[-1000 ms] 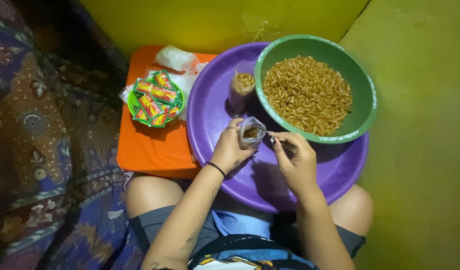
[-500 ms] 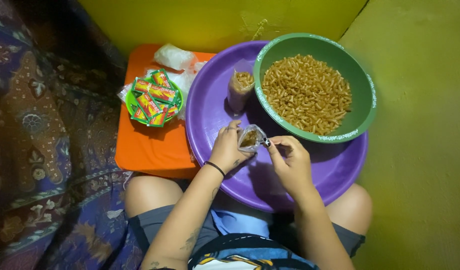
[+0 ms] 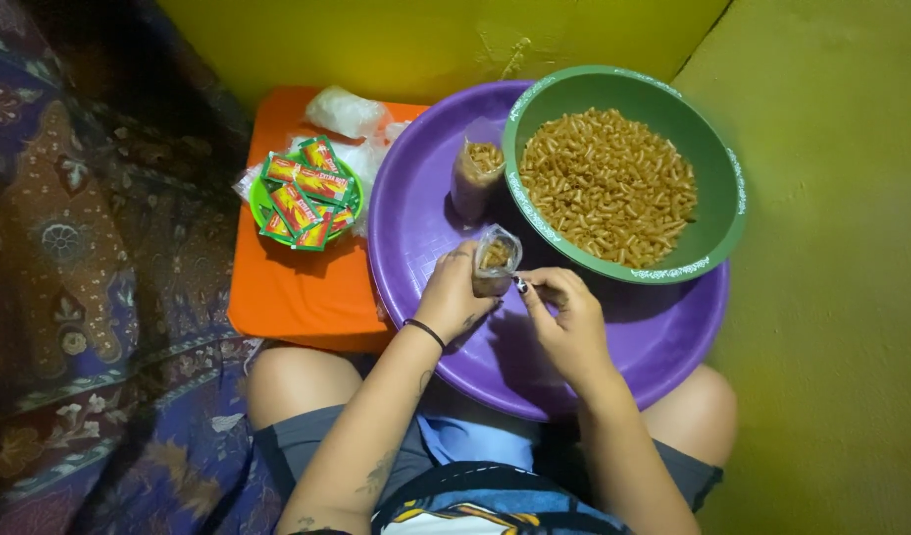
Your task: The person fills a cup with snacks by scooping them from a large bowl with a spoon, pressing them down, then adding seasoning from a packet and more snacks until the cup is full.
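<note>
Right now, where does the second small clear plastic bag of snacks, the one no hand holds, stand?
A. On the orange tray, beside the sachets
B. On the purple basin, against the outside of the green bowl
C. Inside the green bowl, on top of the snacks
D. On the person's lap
B: the filled small clear plastic bag stands upright on the round purple plastic basin, leaning at the outer rim of the green plastic bowl, away from both hands.

Bare forearms, tattooed — thin black band on the left wrist — grey shorts, blue patterned top
</note>
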